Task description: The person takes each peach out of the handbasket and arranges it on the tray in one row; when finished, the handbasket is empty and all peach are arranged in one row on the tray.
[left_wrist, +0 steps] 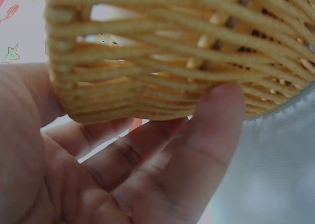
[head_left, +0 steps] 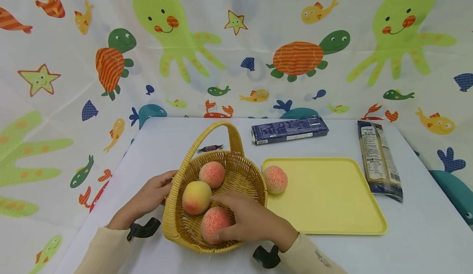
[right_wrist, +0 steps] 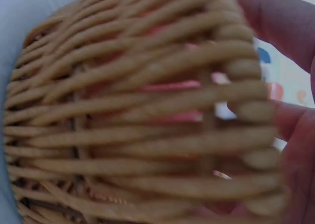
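A yellow wicker basket [head_left: 255,183] with a tall handle stands on the white table and holds three peaches. My right hand [head_left: 244,220] reaches over the rim and grips the nearest pink peach [head_left: 213,221]. Beside it lie a yellow-orange peach [head_left: 196,197] and another pink peach [head_left: 212,174]. My left hand [head_left: 153,194] rests with straight fingers against the basket's left outer wall [left_wrist: 162,71]. In the right wrist view the basket weave [right_wrist: 138,115] fills the picture with pink showing through. A fourth peach [head_left: 275,179] sits on the left edge of a yellow tray [head_left: 332,200].
A dark blue box [head_left: 289,129] lies behind the tray and a long packet [head_left: 378,159] lies along its right side. A small wrapped candy [head_left: 210,147] sits behind the basket. A sea-creature curtain hangs around the table.
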Motion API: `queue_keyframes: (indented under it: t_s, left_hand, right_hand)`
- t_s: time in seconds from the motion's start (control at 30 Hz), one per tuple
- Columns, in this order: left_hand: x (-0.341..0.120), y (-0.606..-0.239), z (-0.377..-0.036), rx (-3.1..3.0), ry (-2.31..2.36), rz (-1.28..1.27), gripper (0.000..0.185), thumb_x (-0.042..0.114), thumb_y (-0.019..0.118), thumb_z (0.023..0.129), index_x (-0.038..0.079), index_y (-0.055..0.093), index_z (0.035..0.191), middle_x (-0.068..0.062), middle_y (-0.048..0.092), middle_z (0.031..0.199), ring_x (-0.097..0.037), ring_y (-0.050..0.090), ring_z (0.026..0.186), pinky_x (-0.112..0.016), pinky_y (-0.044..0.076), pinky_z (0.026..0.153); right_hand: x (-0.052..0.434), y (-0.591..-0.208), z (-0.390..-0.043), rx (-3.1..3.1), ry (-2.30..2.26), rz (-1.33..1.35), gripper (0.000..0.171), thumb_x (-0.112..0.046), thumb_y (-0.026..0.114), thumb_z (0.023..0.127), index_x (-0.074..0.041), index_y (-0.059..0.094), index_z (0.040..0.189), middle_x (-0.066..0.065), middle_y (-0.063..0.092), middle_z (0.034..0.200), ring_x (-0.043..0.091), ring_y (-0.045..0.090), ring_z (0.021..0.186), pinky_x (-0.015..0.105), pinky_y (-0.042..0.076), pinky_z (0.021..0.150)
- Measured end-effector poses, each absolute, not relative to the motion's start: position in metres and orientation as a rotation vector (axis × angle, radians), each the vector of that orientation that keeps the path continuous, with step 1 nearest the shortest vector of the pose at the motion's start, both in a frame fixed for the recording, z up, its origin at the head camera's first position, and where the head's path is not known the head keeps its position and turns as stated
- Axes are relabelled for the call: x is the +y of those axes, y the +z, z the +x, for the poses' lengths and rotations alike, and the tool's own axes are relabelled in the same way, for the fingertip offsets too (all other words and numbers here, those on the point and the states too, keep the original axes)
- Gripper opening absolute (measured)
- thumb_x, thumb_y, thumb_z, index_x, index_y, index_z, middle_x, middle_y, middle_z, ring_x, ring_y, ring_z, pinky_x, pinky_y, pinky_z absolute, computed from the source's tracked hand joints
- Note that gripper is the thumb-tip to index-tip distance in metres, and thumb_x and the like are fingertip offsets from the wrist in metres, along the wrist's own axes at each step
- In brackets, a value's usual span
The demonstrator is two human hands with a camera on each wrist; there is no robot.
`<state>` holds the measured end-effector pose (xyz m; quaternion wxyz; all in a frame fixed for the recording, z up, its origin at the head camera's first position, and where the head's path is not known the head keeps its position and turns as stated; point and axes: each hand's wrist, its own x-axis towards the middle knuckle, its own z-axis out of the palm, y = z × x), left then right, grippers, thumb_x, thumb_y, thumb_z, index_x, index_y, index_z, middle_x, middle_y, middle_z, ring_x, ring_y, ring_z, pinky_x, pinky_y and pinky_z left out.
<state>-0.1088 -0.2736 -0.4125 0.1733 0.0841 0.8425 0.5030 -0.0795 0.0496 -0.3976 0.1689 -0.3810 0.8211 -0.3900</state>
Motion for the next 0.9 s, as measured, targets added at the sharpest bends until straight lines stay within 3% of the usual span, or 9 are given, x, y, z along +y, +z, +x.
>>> queue_keyframes:
  t_s: [0.37,0.9]
  left_hand:
    - [-0.276,-0.418,-0.110,2.393,1.417,0.253,0.052,0.030,0.049,0.113,0.001,0.043,0.156,-0.021,0.069,0.123,-0.024,0.072,0.091,-0.039,0.063,0.068]
    - [-0.277,-0.419,-0.108,2.376,1.439,0.265,0.053,0.032,0.049,0.113,0.001,0.044,0.156,-0.020,0.070,0.121,-0.025,0.073,0.091,-0.039,0.063,0.068]
  right_hand:
    - [0.032,-0.408,-0.078,2.375,-0.934,-1.150,0.065,-0.038,0.084,0.087,-0.026,0.060,0.147,-0.008,0.060,0.140,0.004,0.055,0.125,0.025,0.049,0.102]
    - [0.030,-0.409,-0.077,2.416,-0.930,-1.107,0.066,-0.035,0.087,0.082,-0.029,0.063,0.143,-0.011,0.062,0.135,0.002,0.057,0.120,0.025,0.049,0.100]
